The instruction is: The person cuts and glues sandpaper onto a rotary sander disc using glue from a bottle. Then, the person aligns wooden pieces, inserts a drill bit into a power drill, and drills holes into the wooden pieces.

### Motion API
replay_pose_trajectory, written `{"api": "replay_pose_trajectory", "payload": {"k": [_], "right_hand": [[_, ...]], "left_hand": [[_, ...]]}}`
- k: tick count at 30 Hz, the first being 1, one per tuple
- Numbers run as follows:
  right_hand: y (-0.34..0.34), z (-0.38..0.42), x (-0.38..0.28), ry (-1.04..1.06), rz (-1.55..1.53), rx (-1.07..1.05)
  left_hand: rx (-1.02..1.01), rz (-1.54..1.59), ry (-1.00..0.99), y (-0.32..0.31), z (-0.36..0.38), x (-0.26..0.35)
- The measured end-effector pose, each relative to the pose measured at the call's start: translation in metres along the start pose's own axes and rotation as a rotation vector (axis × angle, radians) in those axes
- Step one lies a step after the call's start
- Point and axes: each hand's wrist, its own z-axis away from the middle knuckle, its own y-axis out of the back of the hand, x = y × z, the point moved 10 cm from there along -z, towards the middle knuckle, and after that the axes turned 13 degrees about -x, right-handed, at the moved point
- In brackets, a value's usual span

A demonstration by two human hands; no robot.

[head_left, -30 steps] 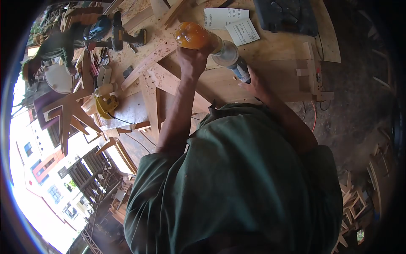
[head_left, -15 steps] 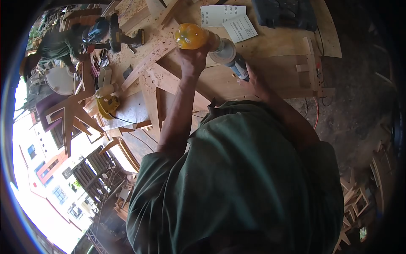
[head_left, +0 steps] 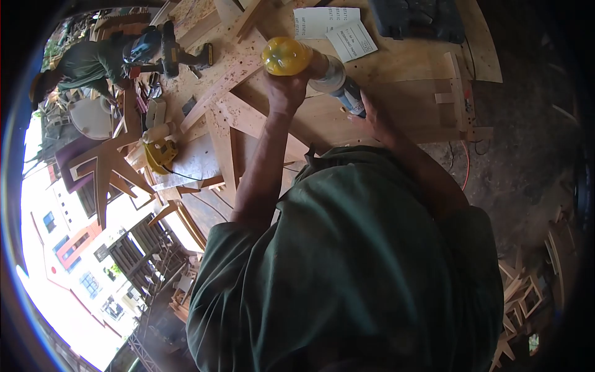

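My left hand (head_left: 287,94) is closed around a plastic bottle (head_left: 285,56), its rounded yellow base turned up toward me. Its dusty, pale far part runs down to the right and meets a blue-and-grey cylindrical object (head_left: 351,99). Around that object's lower end, my right hand (head_left: 376,121) is closed, thumb side upward; I cannot tell what kind of thing it is. Both are held over the wooden workbench (head_left: 384,99), close to its near edge. Strips of wood (head_left: 248,118) joined at angles lie left of my hands, sprinkled with shavings.
Printed sandpaper sheets (head_left: 352,41) lie behind the bottle, with a dark tool case (head_left: 416,22) to their right. A cordless drill (head_left: 170,53) and a yellow power tool (head_left: 160,152) rest at the left. Beyond them, another person (head_left: 87,65) bends over the work.
The bottle's yellow base has shifted slightly right and down, nearer the blue-and-grey object. My right hand stays almost in place. The other person at the left has moved slightly.
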Motion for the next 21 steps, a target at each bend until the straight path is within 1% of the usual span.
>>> {"api": "replay_pose_trajectory", "payload": {"k": [3,7,8,11,12,15,16,19,20,21], "right_hand": [[0.003,0.000,-0.002,-0.028,-0.037,-0.027],[0.000,0.000,0.002,-0.060,-0.033,-0.050],[0.000,-0.001,0.002,-0.031,-0.026,-0.026],[0.000,0.000,0.002,0.017,-0.009,0.013],[0.001,0.000,0.001,0.013,-0.008,0.008],[0.001,-0.001,0.002,-0.012,-0.029,0.001],[0.000,0.000,0.003,-0.021,-0.039,-0.005],[0.002,0.000,0.001,0.006,0.003,0.002],[0.002,0.000,-0.001,0.007,0.003,0.004],[0.002,0.000,-0.002,0.007,0.004,0.008]], "left_hand": [[0.003,0.119,0.031,0.006,0.013,-0.001],[0.038,0.148,0.060,0.017,0.004,-0.006],[0.057,0.025,0.058,0.017,0.001,-0.004],[-0.013,-0.053,0.024,0.004,0.002,0.003],[0.010,-0.037,-0.016,0.003,0.009,0.005],[-0.053,0.058,0.020,0.006,0.019,-0.004],[-0.012,0.046,0.016,0.012,0.016,-0.007],[0.023,0.021,0.072,0.011,0.000,-0.007],[0.029,-0.043,0.040,0.006,-0.005,-0.004],[0.002,-0.035,0.026,-0.001,-0.004,-0.002]]}}
